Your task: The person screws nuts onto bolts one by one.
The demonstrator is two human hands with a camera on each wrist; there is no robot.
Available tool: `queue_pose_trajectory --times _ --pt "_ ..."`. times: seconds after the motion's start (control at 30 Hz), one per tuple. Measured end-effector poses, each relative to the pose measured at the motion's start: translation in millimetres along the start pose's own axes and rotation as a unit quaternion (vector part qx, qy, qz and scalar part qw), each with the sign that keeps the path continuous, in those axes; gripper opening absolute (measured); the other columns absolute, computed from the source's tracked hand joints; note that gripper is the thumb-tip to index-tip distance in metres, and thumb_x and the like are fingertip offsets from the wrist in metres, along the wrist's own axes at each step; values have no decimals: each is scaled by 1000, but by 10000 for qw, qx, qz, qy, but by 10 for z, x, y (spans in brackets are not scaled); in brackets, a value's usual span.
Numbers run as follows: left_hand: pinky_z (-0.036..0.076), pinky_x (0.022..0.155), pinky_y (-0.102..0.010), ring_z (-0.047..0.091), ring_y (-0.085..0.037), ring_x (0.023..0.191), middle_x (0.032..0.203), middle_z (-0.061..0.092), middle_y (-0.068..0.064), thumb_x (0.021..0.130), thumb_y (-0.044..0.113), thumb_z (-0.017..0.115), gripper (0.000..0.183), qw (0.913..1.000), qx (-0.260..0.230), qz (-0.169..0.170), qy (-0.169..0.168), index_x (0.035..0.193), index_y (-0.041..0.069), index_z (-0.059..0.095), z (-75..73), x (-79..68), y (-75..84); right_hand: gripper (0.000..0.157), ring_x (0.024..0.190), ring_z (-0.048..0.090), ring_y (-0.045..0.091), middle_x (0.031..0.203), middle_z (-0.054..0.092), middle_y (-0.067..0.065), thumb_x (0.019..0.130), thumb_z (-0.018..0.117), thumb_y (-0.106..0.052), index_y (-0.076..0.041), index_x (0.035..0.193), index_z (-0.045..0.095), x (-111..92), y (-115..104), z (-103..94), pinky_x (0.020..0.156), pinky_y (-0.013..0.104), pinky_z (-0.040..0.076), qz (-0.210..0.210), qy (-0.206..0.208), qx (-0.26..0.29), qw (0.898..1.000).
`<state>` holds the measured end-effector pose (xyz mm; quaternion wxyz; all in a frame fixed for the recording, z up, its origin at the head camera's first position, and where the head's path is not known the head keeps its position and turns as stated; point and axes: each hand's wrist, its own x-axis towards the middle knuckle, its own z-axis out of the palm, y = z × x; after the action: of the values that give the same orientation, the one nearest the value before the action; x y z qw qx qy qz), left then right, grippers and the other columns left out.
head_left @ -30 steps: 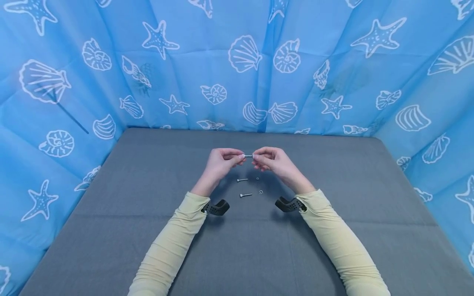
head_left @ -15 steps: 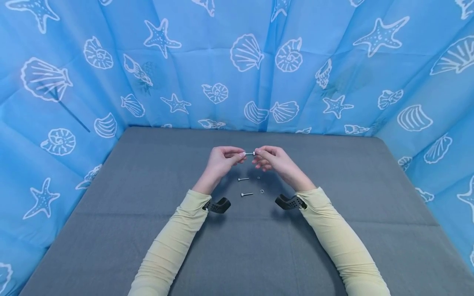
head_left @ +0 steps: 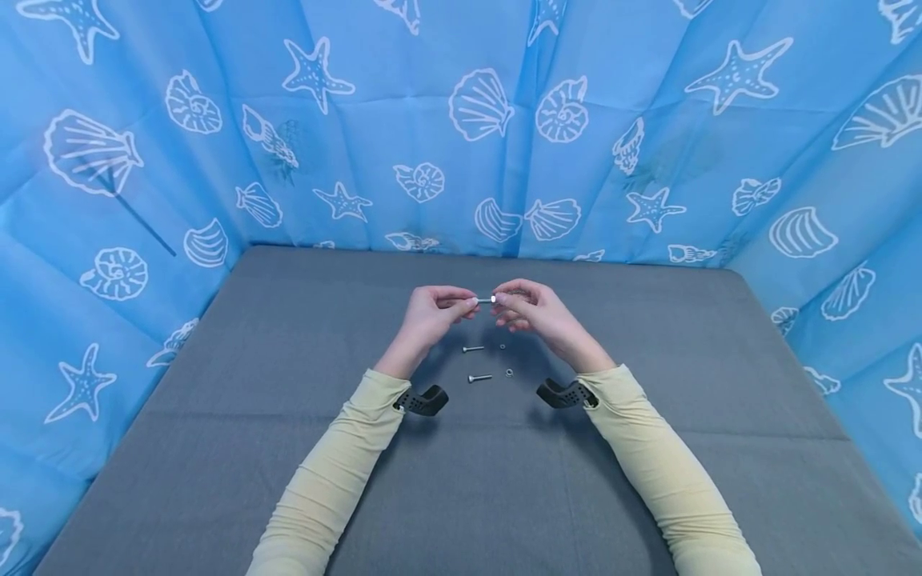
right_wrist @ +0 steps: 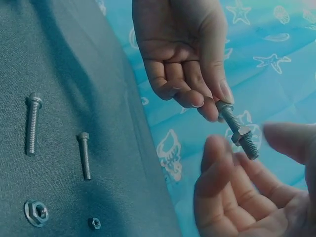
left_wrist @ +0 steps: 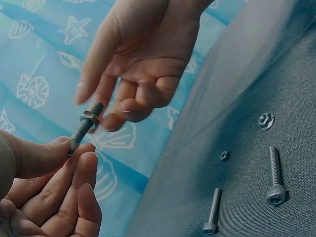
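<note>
My left hand point(head_left: 430, 322) pinches the head of a metal bolt point(right_wrist: 231, 116) between thumb and index finger, holding it above the table. A hex nut point(left_wrist: 89, 119) sits on the bolt's thread, with a short length of thread showing beyond it. My right hand point(head_left: 536, 316) is beside the free end; in the right wrist view its thumb and fingers stand apart around the nut, not gripping it. Below lie a larger bolt point(head_left: 479, 378), a smaller bolt point(head_left: 473, 349), a flanged nut point(right_wrist: 36, 213) and a small nut point(right_wrist: 94, 223).
The grey cloth-covered table point(head_left: 461, 496) spreads beneath both arms. A blue curtain point(head_left: 432, 120) with shell and starfish prints hangs along the back and sides. Black straps point(head_left: 425, 400) jut from the cream sleeves point(head_left: 327, 472) at the wrists.
The right fingers covered the bolt's end one second ago; the nut then came into sight, and the right thumb and fingers now stand off it. The left hand keeps its pinch, almost unmoved.
</note>
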<state>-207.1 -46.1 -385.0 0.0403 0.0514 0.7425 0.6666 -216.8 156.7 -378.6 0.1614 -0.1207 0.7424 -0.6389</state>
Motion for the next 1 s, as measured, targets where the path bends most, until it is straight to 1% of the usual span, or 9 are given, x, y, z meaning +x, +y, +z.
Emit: queue_pose_trajectory --times 0.13,0.23,0.3,0.37,0.43,0.57,0.63,0.77,1.0 --pt "48 86 -54 69 -17 78 84 72 -9 89 14 70 21 10000 -28 -49 4 103 -3 71 -6 -4 10 36 80 65 18 96 67 18 95 61 -12 10 122 51 1 3 1 70 34 55 -204 -23 -36 9998" --pt "49 87 -54 69 -17 79 85 72 -8 89 14 70 20 10000 11 -67 10 101 -1 71 -12 -11 17 36 78 65 18 91 67 13 97 59 -19 10 117 54 6 2 12 70 34 55 -82 0 -95 9999" --pt "49 87 -53 69 -18 80 85 72 -8 89 14 70 20 10000 33 -70 18 102 -1 71 -17 -17 21 37 77 64 17 92 67 13 98 56 -26 7 115 55 8 1 20 70 35 55 31 39 -93 9999" --pt "49 87 -53 69 -18 80 86 72 -8 89 14 69 20 10000 46 -69 24 102 -1 71 -22 -23 23 36 79 65 18 95 67 14 99 56 -28 4 116 55 3 0 27 71 36 54 38 75 -61 9999" --pt "49 87 -53 69 -17 80 86 72 -8 90 13 69 20 10000 45 -78 20 103 -1 71 -27 -28 23 32 81 65 21 97 66 17 98 58 -23 2 118 55 -3 1 33 72 37 54 -83 80 -72 9999" --pt "48 87 -53 69 -17 80 87 72 -9 91 12 68 19 10000 19 -57 -10 103 -1 71 -32 -31 14 29 84 64 28 94 66 20 95 62 -13 3 118 55 -9 -1 48 71 35 54 -296 60 -141 9994" --pt "49 86 -53 69 -18 80 88 72 -9 90 12 68 19 10000 39 -14 -14 104 -1 71 -36 -34 13 29 83 64 27 92 66 18 96 61 -16 5 114 57 -2 5 51 69 32 53 -228 32 -167 9996" --pt "50 85 -51 69 -18 80 88 72 -10 90 12 68 23 10000 73 27 -2 106 -4 70 -43 -38 15 37 80 64 21 94 67 14 99 56 -27 6 115 57 4 0 54 66 28 53 -22 41 -139 9999" --pt "52 81 -45 69 -17 80 87 72 -8 91 13 68 21 9999 107 53 -9 104 -2 71 -44 -34 7 27 86 65 28 94 67 16 95 62 -15 1 115 56 22 16 45 73 37 54 -191 27 -231 9995"
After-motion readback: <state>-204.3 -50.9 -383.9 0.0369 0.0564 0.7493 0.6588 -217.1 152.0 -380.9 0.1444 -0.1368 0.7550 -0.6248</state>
